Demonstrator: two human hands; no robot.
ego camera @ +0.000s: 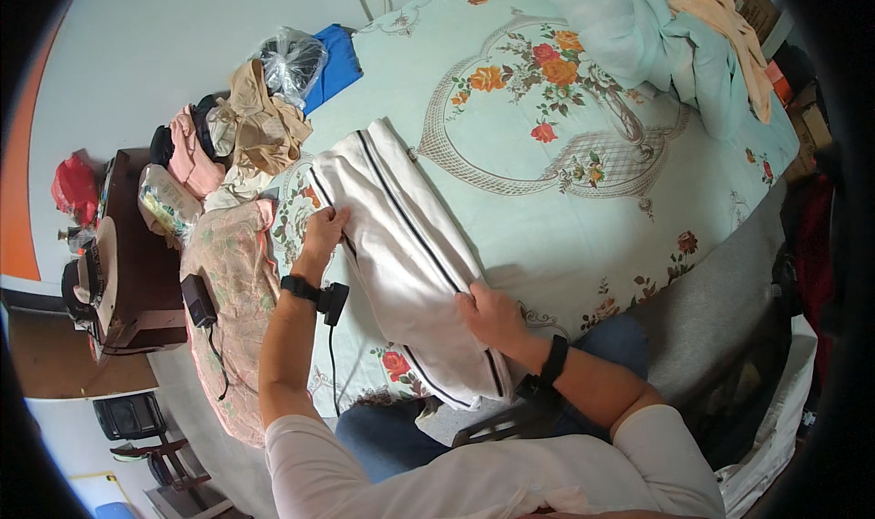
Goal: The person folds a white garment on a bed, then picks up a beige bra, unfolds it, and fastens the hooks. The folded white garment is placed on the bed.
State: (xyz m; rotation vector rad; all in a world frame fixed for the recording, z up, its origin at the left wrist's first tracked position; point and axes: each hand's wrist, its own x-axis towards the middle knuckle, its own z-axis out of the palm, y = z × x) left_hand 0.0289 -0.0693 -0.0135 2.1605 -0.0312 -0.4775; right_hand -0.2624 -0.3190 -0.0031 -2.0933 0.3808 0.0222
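Observation:
White trousers with dark side stripes (403,245) lie folded lengthwise on a pale green flowered bed sheet (506,225), their near end hanging by the bed's edge. My left hand (327,230) pinches the left edge of the white cloth, thumb on top. My right hand (493,316) grips its right edge lower down, near a dark stripe. Each wrist wears a black strap with a small device; a cable runs down from the left one. The fingertips under the cloth are hidden.
A pink quilted cloth (232,300) with a black power bank (199,301) lies at left. Heaped clothes (256,122), a clear plastic bag (294,64) and a blue item (336,64) stand behind. Rumpled green bedding (704,61) fills the far right; a straw hat (104,273) rests on a dark cabinet.

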